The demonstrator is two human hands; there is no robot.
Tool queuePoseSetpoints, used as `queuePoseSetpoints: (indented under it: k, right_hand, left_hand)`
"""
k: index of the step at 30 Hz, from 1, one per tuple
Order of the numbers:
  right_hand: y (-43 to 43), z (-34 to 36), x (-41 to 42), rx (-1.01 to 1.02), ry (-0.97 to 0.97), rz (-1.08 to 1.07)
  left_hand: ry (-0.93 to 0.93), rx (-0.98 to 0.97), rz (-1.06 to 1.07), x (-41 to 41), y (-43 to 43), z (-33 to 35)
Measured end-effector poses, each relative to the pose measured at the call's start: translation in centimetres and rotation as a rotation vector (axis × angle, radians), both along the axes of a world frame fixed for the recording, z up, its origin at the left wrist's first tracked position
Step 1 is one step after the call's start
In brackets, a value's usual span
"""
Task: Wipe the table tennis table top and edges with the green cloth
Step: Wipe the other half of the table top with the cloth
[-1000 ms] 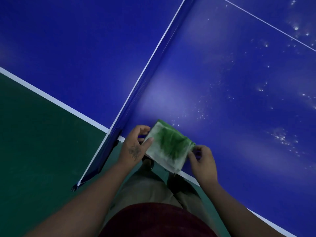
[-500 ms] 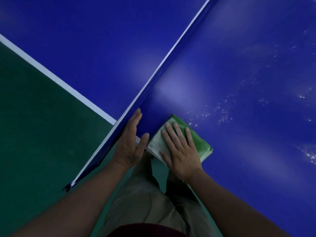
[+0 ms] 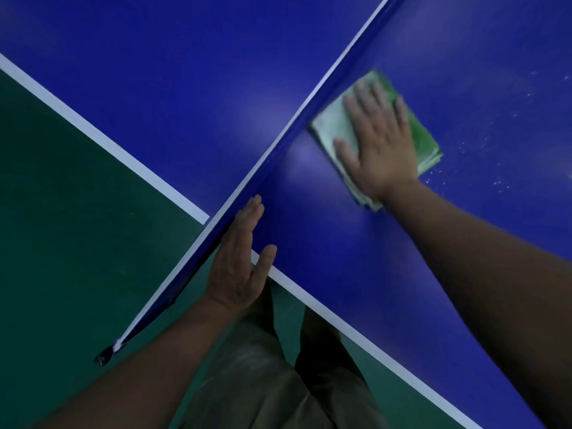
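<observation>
Right hand (image 3: 380, 144), fingers spread, presses the green cloth (image 3: 425, 140) on the desk (image 3: 340, 274), upper right; left hand (image 3: 238, 264) lies flat beside the net (image 3: 325, 88).

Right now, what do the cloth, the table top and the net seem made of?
Green cloth: soft fabric, perhaps microfibre, matte; folded layers show at its edge. Table top: seemingly hard painted board, smooth, semi-gloss; it reflects soft light patches. Net: probably blue mesh under a white tape band; too blurred to be sure.
</observation>
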State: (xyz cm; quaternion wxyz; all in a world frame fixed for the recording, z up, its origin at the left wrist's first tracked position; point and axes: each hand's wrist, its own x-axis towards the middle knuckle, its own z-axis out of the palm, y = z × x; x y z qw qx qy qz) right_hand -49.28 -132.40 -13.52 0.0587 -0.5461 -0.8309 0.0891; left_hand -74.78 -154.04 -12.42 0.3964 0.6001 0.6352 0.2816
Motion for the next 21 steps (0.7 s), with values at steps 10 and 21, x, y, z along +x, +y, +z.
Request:
queuePoseSetpoints:
  k: [10,21]
  right_hand:
    - [-12.3,0.3,-2.7,-0.084,-0.039,-0.054]
    - [2.9,0.3,6.4,0.042,-0.034,-0.097]
  left_hand:
    - [0.024,0.125,-0.030,2.2,3.5,0.8]
    - [0.052,0.194,-0.142,6.6,13.2,-0.9]
